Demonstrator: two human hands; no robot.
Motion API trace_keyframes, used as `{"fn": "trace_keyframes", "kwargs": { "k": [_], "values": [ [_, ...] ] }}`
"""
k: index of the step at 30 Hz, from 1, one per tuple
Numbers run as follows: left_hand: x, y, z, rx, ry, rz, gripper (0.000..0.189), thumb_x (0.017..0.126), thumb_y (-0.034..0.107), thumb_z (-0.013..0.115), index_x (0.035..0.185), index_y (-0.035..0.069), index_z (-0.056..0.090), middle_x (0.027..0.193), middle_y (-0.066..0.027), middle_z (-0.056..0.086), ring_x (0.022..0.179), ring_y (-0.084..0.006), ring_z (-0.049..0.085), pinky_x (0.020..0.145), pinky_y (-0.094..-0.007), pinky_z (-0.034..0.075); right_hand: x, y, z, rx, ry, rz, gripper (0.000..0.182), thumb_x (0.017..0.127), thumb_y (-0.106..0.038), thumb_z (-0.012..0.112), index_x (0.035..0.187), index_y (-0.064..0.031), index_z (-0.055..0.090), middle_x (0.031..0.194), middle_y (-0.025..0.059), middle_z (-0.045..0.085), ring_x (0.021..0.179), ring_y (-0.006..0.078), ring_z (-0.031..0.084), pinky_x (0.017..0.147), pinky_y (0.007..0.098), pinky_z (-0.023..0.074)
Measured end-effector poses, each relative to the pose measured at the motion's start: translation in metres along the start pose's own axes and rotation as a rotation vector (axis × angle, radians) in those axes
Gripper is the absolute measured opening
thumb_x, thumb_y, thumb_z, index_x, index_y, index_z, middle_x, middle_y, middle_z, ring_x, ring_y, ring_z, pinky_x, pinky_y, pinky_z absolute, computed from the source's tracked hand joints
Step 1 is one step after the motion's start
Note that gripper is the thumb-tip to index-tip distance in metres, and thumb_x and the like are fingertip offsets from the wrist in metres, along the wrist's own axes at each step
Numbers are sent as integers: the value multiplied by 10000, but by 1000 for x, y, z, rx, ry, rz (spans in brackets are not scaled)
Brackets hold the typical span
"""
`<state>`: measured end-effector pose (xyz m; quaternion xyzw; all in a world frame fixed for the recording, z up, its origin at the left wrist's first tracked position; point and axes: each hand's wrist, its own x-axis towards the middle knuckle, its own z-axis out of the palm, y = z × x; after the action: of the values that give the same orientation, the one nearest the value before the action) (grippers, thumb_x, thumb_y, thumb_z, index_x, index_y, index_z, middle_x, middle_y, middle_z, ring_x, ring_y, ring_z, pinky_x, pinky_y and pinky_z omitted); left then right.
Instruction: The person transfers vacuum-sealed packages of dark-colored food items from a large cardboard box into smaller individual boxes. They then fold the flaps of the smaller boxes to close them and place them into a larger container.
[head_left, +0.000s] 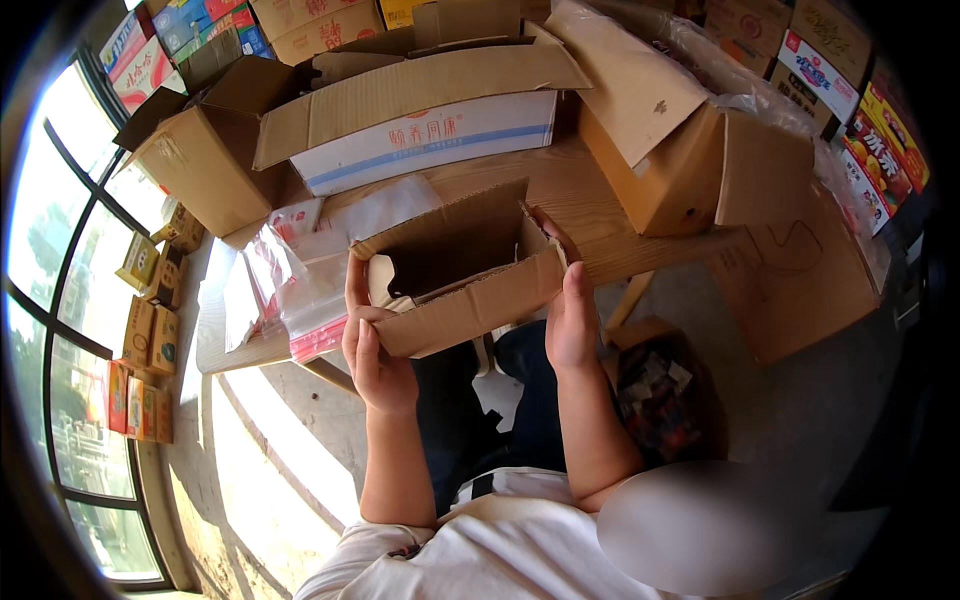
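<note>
A small brown cardboard box (472, 304) is held between my two hands over the table's near edge, its top flaps up and its dark inside showing. My left hand (379, 360) grips its left end, with fingers around the corner and the thumb on the near side. My right hand (574, 322) holds the right end, fingers behind it and thumb up along the corner. Clear plastic zip bags with red strips (319, 337) lie on the table close to my left hand.
The wooden table (600, 187) carries a long white carton (427, 142), an open brown carton (202, 169) at left and another (652, 172) at right. An open container of small packets (660, 397) stands on the floor at right. Stacked boxes (150, 337) line the window.
</note>
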<state>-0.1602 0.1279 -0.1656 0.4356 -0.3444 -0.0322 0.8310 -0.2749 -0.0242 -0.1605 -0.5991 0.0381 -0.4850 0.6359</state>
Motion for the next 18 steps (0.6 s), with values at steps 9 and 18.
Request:
{"fn": "trace_keyframes", "kwargs": {
  "k": [9,18],
  "values": [
    [7,-11,-8,0,-125,171,418,877,457,573,663,105,644,1540,-219,203,1434,-389,157,1141,-500,109,1,-5,1,156,34,86,650,954,-508,394,1373,-12,422,1423,133,429,1348,239,351,1127,378,210],
    [7,-11,-12,-69,-180,117,424,835,489,604,626,124,659,1553,-212,164,1446,-373,125,1148,-485,68,7,-5,-10,269,-29,104,495,924,-414,488,1263,-53,479,1423,141,414,1345,244,335,1121,379,198]
  ]
}}
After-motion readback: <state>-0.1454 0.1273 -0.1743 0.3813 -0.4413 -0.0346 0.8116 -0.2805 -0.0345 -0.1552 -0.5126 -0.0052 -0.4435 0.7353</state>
